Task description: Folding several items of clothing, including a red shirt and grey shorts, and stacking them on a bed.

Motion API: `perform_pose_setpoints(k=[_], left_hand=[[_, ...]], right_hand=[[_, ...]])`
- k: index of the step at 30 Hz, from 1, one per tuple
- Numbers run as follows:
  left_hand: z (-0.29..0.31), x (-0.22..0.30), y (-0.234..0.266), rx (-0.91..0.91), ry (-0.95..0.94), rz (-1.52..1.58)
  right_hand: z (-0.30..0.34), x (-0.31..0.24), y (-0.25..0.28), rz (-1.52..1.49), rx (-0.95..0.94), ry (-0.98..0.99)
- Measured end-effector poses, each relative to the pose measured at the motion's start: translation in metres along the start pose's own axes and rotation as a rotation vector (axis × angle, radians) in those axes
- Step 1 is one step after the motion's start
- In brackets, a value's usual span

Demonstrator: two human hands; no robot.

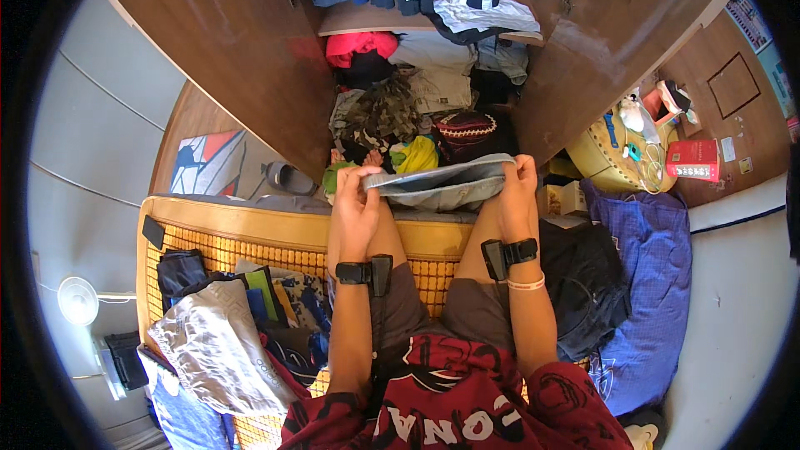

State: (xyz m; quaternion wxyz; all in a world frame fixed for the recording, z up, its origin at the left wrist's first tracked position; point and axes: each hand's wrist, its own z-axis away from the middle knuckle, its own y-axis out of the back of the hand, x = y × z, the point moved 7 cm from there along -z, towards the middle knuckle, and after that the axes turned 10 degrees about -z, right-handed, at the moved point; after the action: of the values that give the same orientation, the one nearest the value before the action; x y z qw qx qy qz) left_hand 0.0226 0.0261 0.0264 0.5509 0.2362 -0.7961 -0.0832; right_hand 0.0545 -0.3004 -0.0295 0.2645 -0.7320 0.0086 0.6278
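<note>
A: Held item, where?
B: Grey-blue garment [442, 193], stretched above the knees, just before the wardrobe [225, 42].
A: Fingers?
B: Left hand's [358, 196] clamped on its left end, right hand's [517, 187] on its right.
A: Surface, room?
B: Bed mat [250, 237] under the seated person. Silver-grey garment [217, 346] left; black garment [583, 292] and blue cloth [654, 283] right. Wardrobe doors open, clothes heaped inside. Yellow stool [600, 158] beyond, right.
A: Materials, shapes?
B: Held opening: flattened oval, soft fabric. Mat: small yellow blocks in rows. Wardrobe: brown wood-look panels. Silver-grey one: smooth, creased. Stool: rounded.
</note>
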Motion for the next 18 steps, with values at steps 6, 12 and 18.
perform_pose_setpoints(k=[6,12,18], left_hand=[[-0.001,-0.008,0.01,-0.093,-0.178,-0.269],[0.007,-0.002,0.0,-0.142,0.061,0.056],[0.022,-0.017,0.006,-0.213,0.09,0.038]], right_hand=[[0.005,-0.018,-0.014,-0.038,0.05,0.076],[0.0,-0.032,-0.016,0.153,-0.002,0.152],[0.008,-0.034,-0.019,0.232,0.034,0.252]])
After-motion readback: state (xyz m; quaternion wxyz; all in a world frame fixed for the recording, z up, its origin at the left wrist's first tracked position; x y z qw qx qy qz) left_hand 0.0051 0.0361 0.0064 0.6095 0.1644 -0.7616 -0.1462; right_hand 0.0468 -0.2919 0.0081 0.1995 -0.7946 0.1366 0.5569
